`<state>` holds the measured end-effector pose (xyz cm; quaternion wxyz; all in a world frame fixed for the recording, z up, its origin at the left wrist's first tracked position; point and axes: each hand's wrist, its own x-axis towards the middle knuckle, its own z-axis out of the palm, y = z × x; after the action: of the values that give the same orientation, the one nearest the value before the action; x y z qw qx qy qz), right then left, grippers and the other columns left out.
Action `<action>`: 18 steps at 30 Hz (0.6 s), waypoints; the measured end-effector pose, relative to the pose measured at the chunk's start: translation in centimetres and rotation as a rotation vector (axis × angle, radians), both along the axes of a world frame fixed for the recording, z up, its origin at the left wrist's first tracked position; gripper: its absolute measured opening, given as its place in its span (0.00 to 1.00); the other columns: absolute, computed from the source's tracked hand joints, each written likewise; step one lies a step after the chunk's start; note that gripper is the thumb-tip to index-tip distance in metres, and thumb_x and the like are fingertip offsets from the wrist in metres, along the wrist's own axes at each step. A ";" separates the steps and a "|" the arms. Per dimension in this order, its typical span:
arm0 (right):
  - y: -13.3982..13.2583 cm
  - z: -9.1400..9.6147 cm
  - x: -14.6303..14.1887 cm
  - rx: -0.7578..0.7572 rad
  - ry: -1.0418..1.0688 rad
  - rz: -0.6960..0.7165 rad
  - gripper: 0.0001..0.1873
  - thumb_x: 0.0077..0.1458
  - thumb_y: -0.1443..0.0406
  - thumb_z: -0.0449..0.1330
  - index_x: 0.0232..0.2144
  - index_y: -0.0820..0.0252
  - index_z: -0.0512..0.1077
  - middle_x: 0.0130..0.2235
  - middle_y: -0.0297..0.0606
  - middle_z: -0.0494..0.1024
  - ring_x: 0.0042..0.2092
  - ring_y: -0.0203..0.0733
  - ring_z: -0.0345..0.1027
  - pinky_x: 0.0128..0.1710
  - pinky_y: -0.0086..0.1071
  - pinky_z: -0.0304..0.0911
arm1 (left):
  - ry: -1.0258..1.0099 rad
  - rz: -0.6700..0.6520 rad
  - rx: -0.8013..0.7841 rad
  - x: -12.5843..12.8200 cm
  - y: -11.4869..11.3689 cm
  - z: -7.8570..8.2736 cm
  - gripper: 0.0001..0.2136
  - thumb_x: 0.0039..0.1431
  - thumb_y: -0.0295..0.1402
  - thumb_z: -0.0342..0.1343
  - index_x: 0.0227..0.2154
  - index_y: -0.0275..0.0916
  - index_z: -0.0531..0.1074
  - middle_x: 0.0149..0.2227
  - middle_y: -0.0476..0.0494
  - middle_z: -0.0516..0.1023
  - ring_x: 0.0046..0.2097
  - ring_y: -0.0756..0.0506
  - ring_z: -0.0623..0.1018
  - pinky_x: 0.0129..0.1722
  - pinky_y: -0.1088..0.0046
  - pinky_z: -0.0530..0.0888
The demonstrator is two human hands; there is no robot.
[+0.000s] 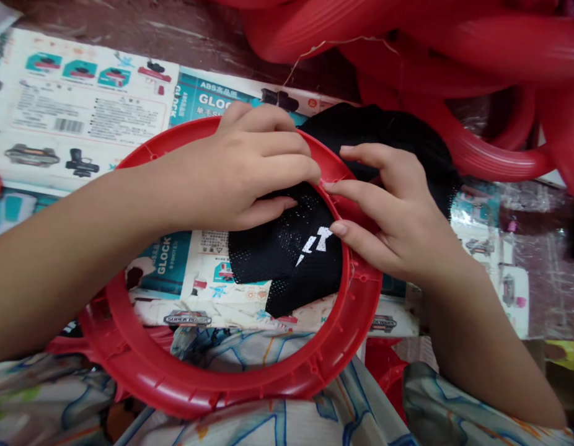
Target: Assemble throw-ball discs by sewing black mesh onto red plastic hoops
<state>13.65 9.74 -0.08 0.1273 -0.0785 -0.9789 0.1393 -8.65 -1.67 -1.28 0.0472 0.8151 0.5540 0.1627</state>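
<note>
A red plastic ring [212,387] with a grooved channel and small ribs lies tilted over my lap and the table edge. Black mesh fabric [310,279] with a white print shows inside it, and more of the fabric spreads out beyond its upper right side. My left hand [259,164] reaches across the ring, fingers bent over its upper right rim and thumb on the inside. At the right rim, my right hand [393,214] has its thumb and fingertips closed on the inner edge. Whether they also pinch some fabric there is hidden.
Flattened printed cardboard [96,111] covers the table. Several large red ribbed plastic tubes [496,56] are heaped at the upper right, with a thin wire or thread [333,42] across them. Clear tape [533,229] glistens on the brown surface at right.
</note>
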 end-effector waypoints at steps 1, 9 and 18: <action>0.0 -0.1 0.0 0.002 0.019 0.008 0.22 0.63 0.49 0.53 0.50 0.55 0.70 0.60 0.49 0.66 0.60 0.57 0.62 0.59 0.55 0.60 | 0.004 0.001 -0.012 0.0 0.0 0.1 0.14 0.63 0.32 0.49 0.49 0.48 0.71 0.51 0.45 0.75 0.59 0.35 0.68 0.57 0.50 0.65; 0.4 0.1 1.2 -0.066 0.217 0.064 0.08 0.58 0.61 0.61 0.40 0.54 0.74 0.54 0.45 0.73 0.53 0.49 0.69 0.49 0.47 0.70 | 0.023 -0.060 -0.102 -0.5 0.4 0.2 0.16 0.64 0.32 0.49 0.54 0.44 0.67 0.53 0.41 0.72 0.58 0.32 0.66 0.55 0.45 0.65; 0.5 0.2 1.5 0.001 0.213 0.172 0.06 0.57 0.65 0.61 0.38 0.50 0.75 0.51 0.37 0.74 0.51 0.47 0.67 0.52 0.47 0.67 | 0.154 -0.011 -0.021 0.8 -0.5 0.8 0.18 0.65 0.26 0.43 0.54 0.45 0.68 0.50 0.38 0.72 0.55 0.32 0.67 0.48 0.49 0.67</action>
<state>15.16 10.23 0.11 0.2180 0.0210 -0.9630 0.1568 -7.87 -2.12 -0.43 0.0137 0.8278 0.5530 0.0933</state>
